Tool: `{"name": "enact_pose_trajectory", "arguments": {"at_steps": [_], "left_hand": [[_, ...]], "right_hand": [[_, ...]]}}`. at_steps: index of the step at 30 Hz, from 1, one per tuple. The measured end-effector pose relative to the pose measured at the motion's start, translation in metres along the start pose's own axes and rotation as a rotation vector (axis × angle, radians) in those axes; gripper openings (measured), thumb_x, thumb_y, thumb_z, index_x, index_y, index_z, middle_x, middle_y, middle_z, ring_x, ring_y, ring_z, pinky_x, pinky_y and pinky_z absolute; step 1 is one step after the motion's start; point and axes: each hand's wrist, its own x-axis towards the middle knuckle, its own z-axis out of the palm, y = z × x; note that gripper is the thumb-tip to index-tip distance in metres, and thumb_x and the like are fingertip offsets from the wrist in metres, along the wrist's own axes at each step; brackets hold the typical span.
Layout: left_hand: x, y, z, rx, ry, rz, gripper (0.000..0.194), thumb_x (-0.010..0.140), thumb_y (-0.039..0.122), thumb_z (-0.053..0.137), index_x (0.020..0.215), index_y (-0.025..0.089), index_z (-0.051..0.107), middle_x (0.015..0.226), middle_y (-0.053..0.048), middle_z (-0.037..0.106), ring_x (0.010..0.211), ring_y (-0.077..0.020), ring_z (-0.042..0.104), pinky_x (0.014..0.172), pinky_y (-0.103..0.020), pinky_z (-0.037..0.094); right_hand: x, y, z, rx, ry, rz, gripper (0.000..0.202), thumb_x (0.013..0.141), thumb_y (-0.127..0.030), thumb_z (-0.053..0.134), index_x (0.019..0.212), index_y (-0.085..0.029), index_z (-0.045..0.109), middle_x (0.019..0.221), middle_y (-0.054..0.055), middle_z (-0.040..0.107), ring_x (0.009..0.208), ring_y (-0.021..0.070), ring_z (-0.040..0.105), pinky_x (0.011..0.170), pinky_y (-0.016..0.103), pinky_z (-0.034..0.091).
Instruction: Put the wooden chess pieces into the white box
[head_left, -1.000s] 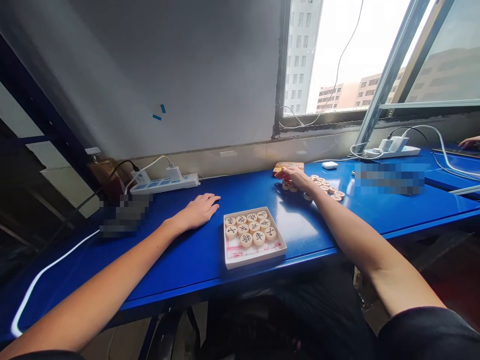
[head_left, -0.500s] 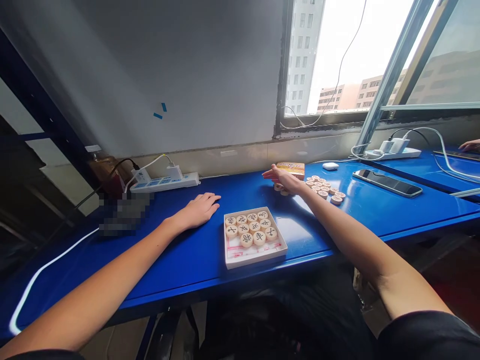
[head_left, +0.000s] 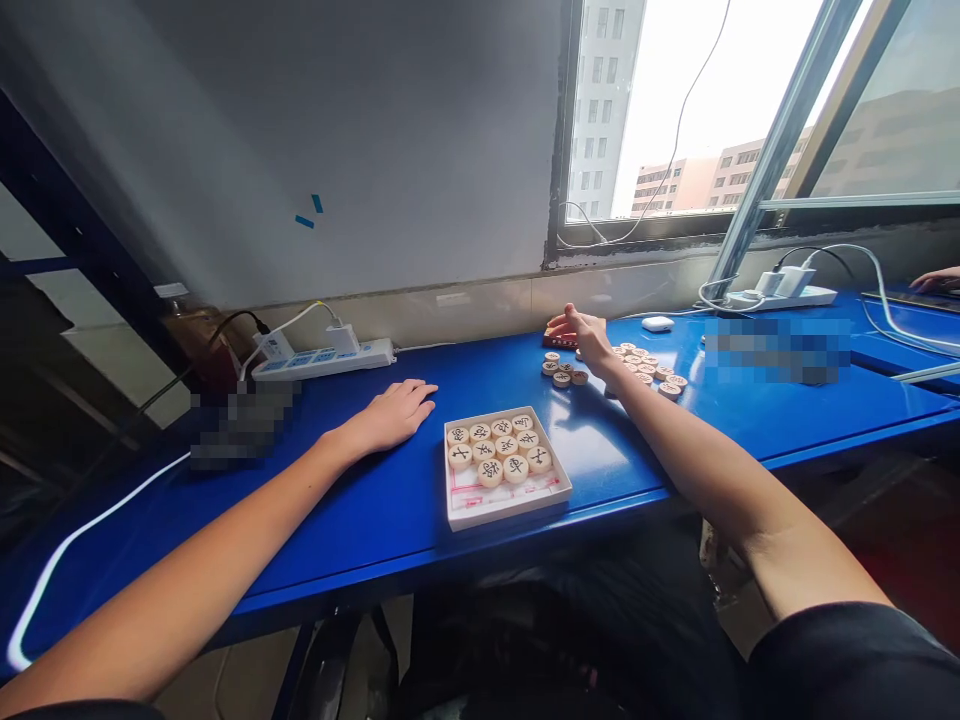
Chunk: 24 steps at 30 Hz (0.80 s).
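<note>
A shallow white box [head_left: 506, 497] sits near the front edge of the blue table [head_left: 390, 500]; its far half holds several round wooden chess pieces with black characters. My left hand [head_left: 394, 410] lies flat and empty on the table, left of the box. My right hand [head_left: 583, 335] reaches to the far side, its fingers resting on a small orange box lid [head_left: 559, 339] by the wall. Several loose chess pieces [head_left: 645, 368] lie scattered beside and behind that hand, with a few [head_left: 561, 370] just left of the wrist.
A white power strip [head_left: 322, 360] with plugs and cables lies at the back left. White earbuds case [head_left: 658, 323] and a second power strip [head_left: 780, 295] sit at the back right. Another person's hand [head_left: 937, 280] shows at the far right edge. A window is behind.
My right hand has shifted slightly over the loose pieces and now rests on the orange lid; a few pieces left of the wrist are uncovered. My left hand has not moved.
</note>
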Motion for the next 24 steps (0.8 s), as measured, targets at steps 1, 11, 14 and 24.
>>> {"name": "enact_pose_trajectory", "arguments": {"at_steps": [1,11,14,24], "left_hand": [[0.0,0.0,0.0,0.001,-0.002,0.001,0.058,0.092,0.041,0.023,0.141,0.015,0.04,0.142,-0.011,0.042,0.129,-0.0275,0.039,0.107,-0.043,0.031],[0.0,-0.001,0.0,0.008,-0.002,0.012,0.059,0.092,0.042,0.022,0.14,0.014,0.041,0.142,-0.012,0.043,0.129,-0.0276,0.039,0.107,-0.043,0.031],[0.0,-0.002,0.001,-0.002,0.008,0.015,0.059,0.092,0.043,0.022,0.14,0.015,0.041,0.141,-0.011,0.043,0.129,-0.0268,0.039,0.108,-0.042,0.031],[0.003,-0.006,0.005,-0.013,0.029,0.007,0.058,0.092,0.044,0.022,0.141,0.018,0.041,0.141,-0.009,0.044,0.128,-0.0267,0.04,0.108,-0.042,0.031]], "right_hand": [[0.0,-0.003,0.003,-0.032,-0.011,-0.036,0.055,0.082,-0.069,0.04,0.078,-0.019,0.063,0.076,0.007,0.066,0.078,0.0217,0.063,0.076,0.036,0.049],[0.0,0.006,0.028,-0.263,0.305,-0.008,0.062,0.091,-0.065,0.012,0.088,-0.022,0.056,0.085,0.009,0.061,0.085,0.023,0.057,0.079,0.037,0.044],[0.005,0.012,0.016,-0.484,0.404,-0.083,0.06,0.091,-0.064,0.016,0.091,-0.02,0.056,0.098,0.013,0.061,0.1,0.0289,0.05,0.09,0.046,0.037],[0.005,0.013,-0.013,-0.432,0.613,-0.219,0.061,0.088,-0.068,0.022,0.092,-0.017,0.055,0.082,0.011,0.057,0.095,0.0274,0.049,0.085,0.043,0.039]]}}
